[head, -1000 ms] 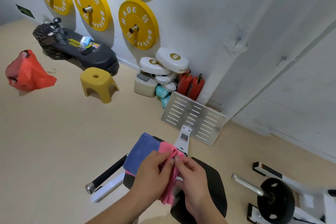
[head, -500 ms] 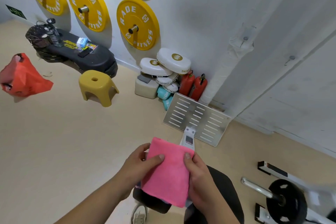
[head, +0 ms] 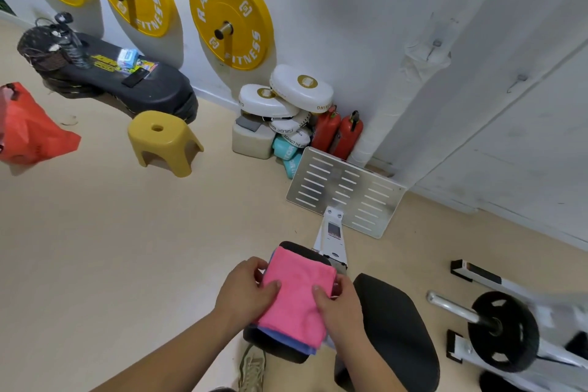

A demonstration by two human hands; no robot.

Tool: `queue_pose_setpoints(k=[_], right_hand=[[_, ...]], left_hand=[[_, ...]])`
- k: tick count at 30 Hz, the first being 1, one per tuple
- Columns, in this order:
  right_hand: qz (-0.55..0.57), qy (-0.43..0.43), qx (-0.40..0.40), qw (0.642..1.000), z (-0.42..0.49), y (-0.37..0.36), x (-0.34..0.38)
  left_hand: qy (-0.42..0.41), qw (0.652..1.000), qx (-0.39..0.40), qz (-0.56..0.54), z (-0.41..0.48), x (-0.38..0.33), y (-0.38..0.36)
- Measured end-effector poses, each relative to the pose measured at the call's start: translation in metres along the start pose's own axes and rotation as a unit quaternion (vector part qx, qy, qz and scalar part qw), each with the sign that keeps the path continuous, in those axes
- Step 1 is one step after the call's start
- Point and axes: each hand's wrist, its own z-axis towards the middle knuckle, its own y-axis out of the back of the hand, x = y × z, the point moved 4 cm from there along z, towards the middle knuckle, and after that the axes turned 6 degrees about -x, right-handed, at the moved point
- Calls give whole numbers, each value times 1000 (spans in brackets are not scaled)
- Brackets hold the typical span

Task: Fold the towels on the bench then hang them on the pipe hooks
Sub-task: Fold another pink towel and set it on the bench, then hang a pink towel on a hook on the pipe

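Beige gym flooring (head: 133,248) meets a white wall (head: 350,9) on which three yellow weight plates (head: 231,18) marked "RADE FITNESS" hang on pegs.

Foreground: a folded pink towel (head: 299,293) lies on top of a blue towel (head: 288,342), of which only the edges show along the near and left sides. Both sit over the small black bench pad (head: 280,352); a larger black bench pad (head: 397,328) lies just to its right.

The left hand (head: 245,289) grips the pink towel's left edge, thumb on top and fingers curled round the side. The right hand (head: 342,304) grips the right edge in the same way, thumb on top and fingers tucked underneath. The hands are apart, with the towel between them.

Beyond the pads, the bench's white frame (head: 331,232) leads to a slotted metal footplate (head: 346,191). A wrapped white pipe (head: 378,130) rises in the corner behind it and carries a small metal hook (head: 436,43), well apart from the towels.

Against the wall stand white boxing pads (head: 300,91) and two red fire extinguishers (head: 337,134). At left are a yellow plastic stool (head: 164,140), a black step platform (head: 127,83) and a red bag (head: 28,130). At right lies a barbell with a black plate (head: 502,331). A shoe (head: 253,369) shows below the pad.
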Motion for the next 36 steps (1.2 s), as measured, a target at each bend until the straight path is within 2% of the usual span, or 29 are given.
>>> queue_pose_setpoints(k=[3, 5, 8, 11, 13, 15, 19, 24, 27, 29, 33, 36], right_hand=[[-113, 52, -36, 992, -5, 5, -2], [-202, 134, -40, 969, -9, 5, 8], [-260, 257, 8, 931, -1, -6, 23], [-301, 254, 69, 916, 10, -15, 27], [-288, 242, 86, 922, 8, -15, 26], [-264, 243, 79, 930, -4, -10, 25], [-225, 192, 63, 953, -36, 17, 39], [-201, 199, 72, 956, -95, 49, 76], [-214, 196, 101, 952, -140, 38, 107], [-184, 201, 123, 954, -171, 13, 130], [-43, 205, 178, 962, -219, -65, 189], [-47, 240, 212, 946, -242, -125, 245]], left_hand=[[2, 1000, -20, -12, -9, 4, 7], [-3, 999, -23, -38, -16, 8, 9], [-12, 998, -2, -60, -25, 12, 6], [6, 998, 17, -64, -30, 12, 4], [22, 997, 29, -73, -33, 10, 3], [33, 989, 62, -129, -39, 2, 1], [23, 960, 171, -221, -60, -26, 8], [-15, 884, 340, -321, -84, -42, 54], [-78, 867, 356, -339, -89, -25, 109], [-111, 865, 351, -340, -87, -1, 158], [-144, 882, 311, -323, -79, 62, 271], [-160, 895, 271, -316, -72, 96, 350]])
